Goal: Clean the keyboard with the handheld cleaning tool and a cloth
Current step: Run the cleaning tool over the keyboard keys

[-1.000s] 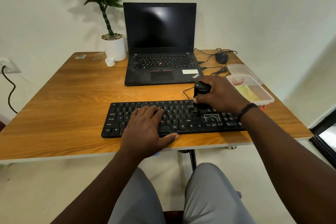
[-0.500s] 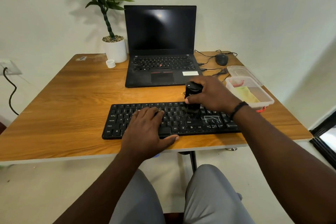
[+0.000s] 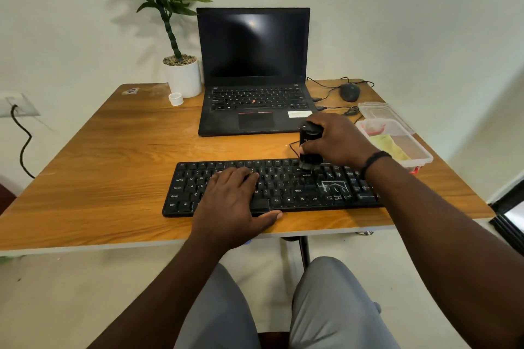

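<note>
A black keyboard (image 3: 286,187) lies near the front edge of the wooden table (image 3: 113,167). My right hand (image 3: 337,142) grips a black handheld cleaning tool (image 3: 309,144) upright, its lower end on the keys at the keyboard's upper right part. My left hand (image 3: 232,201) rests flat on the left-centre keys, fingers spread, thumb over the front edge. White scribbled marks show on the keys at the right. A yellow cloth (image 3: 392,147) lies inside a clear plastic box (image 3: 422,156) at the right.
An open black laptop (image 3: 255,71) stands behind the keyboard. A potted plant (image 3: 183,76) and a small white cap (image 3: 175,98) sit at the back left. A mouse (image 3: 349,92) with cables and a clear lid (image 3: 382,113) lie at the back right.
My right hand slid the cleaning tool left along the upper key rows, then back right a little. My left hand has stayed on the keys.
</note>
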